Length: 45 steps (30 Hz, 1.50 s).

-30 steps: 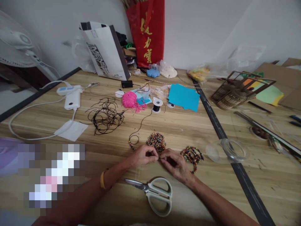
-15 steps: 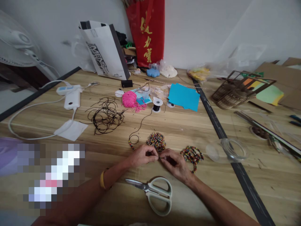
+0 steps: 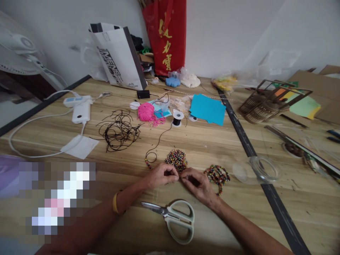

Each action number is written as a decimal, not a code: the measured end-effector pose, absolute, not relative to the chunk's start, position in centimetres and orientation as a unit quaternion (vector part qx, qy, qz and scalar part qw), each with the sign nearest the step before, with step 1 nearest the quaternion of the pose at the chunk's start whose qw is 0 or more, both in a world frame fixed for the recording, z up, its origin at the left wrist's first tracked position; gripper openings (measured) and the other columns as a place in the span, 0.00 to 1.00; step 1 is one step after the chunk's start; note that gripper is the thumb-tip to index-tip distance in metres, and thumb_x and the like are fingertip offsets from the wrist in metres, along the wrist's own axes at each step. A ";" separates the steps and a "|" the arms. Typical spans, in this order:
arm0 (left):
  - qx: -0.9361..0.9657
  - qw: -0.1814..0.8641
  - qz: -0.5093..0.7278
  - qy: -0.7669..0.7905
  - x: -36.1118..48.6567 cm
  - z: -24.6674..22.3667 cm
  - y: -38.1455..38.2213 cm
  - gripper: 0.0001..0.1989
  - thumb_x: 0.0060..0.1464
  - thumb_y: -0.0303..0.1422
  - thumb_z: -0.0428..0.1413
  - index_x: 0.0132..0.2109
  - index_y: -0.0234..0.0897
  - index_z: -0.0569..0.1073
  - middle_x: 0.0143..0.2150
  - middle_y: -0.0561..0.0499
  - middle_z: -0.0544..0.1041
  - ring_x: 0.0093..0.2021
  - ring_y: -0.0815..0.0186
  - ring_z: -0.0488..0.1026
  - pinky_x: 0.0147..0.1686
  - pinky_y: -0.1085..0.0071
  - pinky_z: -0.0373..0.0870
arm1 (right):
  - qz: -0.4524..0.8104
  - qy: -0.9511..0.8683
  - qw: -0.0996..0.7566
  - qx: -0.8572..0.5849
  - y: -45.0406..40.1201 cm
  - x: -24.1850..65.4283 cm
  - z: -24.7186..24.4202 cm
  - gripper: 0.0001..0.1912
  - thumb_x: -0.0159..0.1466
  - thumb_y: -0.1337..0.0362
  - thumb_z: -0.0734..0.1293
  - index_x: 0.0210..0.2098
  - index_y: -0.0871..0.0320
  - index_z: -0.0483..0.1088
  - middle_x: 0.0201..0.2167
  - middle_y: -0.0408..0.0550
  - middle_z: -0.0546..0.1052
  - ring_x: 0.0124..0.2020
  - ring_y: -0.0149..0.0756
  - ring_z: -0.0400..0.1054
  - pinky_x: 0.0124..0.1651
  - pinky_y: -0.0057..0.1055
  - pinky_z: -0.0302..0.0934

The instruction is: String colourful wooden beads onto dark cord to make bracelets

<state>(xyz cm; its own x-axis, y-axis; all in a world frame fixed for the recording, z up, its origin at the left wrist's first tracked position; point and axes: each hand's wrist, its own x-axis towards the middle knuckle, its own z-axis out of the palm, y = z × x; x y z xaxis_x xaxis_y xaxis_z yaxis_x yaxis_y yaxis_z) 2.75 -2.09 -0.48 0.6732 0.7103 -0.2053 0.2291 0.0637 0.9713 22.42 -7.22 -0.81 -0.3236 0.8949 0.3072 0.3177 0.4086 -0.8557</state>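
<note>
My left hand (image 3: 162,176) is closed in a pinch just in front of a pile of multicoloured beads (image 3: 176,160). A thin black cord (image 3: 160,141) runs from a white spool (image 3: 177,118) to several threaded beads (image 3: 148,163) beside this hand, and the strand passes under it. Fingertips nearly touching the left ones, my right hand (image 3: 197,183) pinches something tiny and dark that I cannot make out. Strung beads (image 3: 217,176) lie coiled to its right. Below both hands rest scissors (image 3: 170,214) with pale handles, blades slightly apart.
A tangle of black cord (image 3: 119,131) and pink yarn (image 3: 146,112) lie farther back. Blue paper sheets (image 3: 208,109) are near a dark strip (image 3: 240,132) across the table. Right stand a clear round container (image 3: 265,169) and a brown basket (image 3: 261,104); left, a white cable (image 3: 32,156).
Almost nothing differs. Both hands keep their place and their pinch, with only slight shifts at the fingertips.
</note>
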 end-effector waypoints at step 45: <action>0.662 0.639 0.192 0.340 2.7 -0.8 -2.0 0.07 0.48 0.31 0.58 0.32 0.30 0.75 0.27 0.51 0.74 0.27 0.71 0.66 0.29 0.76 0.62 | 0.342 -0.756 0.396 -0.393 -7.2 22.3 -0.8 0.04 0.64 0.66 0.65 0.35 0.58 0.71 0.29 0.48 0.75 0.31 0.33 0.68 0.34 0.28 0.63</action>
